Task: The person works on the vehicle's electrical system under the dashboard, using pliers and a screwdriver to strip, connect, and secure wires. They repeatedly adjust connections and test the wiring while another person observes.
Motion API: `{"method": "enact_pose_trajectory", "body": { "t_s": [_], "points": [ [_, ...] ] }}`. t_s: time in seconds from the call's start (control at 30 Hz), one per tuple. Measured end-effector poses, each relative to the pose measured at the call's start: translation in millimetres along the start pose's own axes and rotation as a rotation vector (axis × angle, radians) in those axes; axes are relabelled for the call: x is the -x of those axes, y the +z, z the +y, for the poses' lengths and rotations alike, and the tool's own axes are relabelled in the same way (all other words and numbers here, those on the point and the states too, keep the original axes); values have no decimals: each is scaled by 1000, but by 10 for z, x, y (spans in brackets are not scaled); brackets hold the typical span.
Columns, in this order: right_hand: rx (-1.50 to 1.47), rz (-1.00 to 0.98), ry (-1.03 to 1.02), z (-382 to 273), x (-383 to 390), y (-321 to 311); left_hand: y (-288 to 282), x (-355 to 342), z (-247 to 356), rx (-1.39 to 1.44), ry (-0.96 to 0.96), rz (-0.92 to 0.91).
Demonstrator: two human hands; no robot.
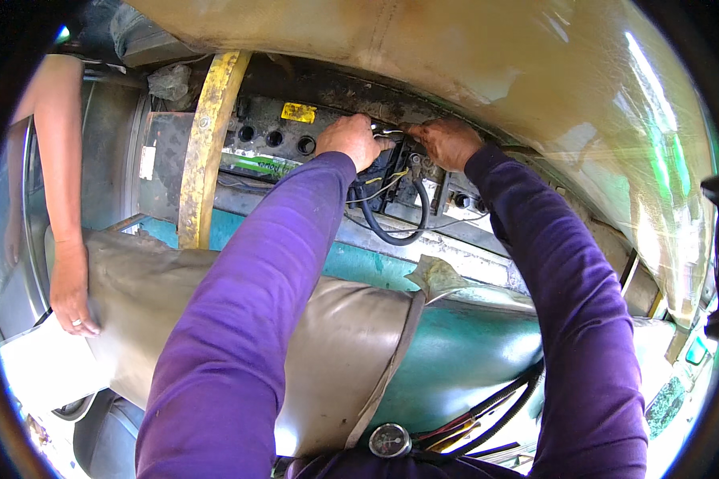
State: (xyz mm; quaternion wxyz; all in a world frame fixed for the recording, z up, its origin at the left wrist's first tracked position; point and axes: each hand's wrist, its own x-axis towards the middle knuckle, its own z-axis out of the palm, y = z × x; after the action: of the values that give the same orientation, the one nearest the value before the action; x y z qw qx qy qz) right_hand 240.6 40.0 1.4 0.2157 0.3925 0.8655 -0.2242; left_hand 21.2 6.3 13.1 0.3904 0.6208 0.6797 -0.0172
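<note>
Both purple-sleeved arms reach forward to a grimy battery (pixel 252 156) with round filler holes along its top. My left hand (pixel 350 142) is closed at its right end, thumb and fingertips pinched at a thin pale wire (pixel 388 131). From the other side my right hand (pixel 447 144) meets the same wire, its fingers curled in and the index finger stretched toward the left hand. The fingertips are partly hidden. Just below, a thick black cable (pixel 395 239) loops down from a terminal. A thin yellowish wire (pixel 387 185) crosses near it.
A yellow worn metal bar (pixel 204 152) stands left of the hands. A tan cover (pixel 487 56) hangs overhead; brown padding (pixel 335 335) lies over a teal panel (pixel 455 359). Another person's hand (pixel 73 295) rests at left. A round gauge (pixel 390 440) and ribbed black conduit (pixel 503 399) are near me.
</note>
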Motion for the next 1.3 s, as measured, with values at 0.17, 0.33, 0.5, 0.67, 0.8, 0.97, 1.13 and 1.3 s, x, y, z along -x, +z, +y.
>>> {"method": "enact_pose_trajectory", "body": {
  "t_s": [0.17,0.33,0.5,0.67,0.8,0.97,1.13,1.3],
  "points": [
    [107,3,31,-411,-55,-280,59,-19,-32,-54,5,17],
    [178,-165,254,-1085,-386,-693,73,17,-66,-98,51,113],
    [310,-20,59,-854,-152,-659,54,-42,-26,-100,-10,-7],
    [272,-12,157,-986,-204,-652,42,-38,-30,-42,-11,11],
    [192,-3,255,-1042,-260,-688,29,-15,-34,-63,-6,37],
    [224,39,73,-485,-31,-550,10,-24,-4,-18,-10,-8],
    [51,73,30,-298,45,-291,31,-17,2,-40,-2,32],
    [-21,59,79,-73,21,-103,50,-32,-25,-39,7,26]
  ]
}}
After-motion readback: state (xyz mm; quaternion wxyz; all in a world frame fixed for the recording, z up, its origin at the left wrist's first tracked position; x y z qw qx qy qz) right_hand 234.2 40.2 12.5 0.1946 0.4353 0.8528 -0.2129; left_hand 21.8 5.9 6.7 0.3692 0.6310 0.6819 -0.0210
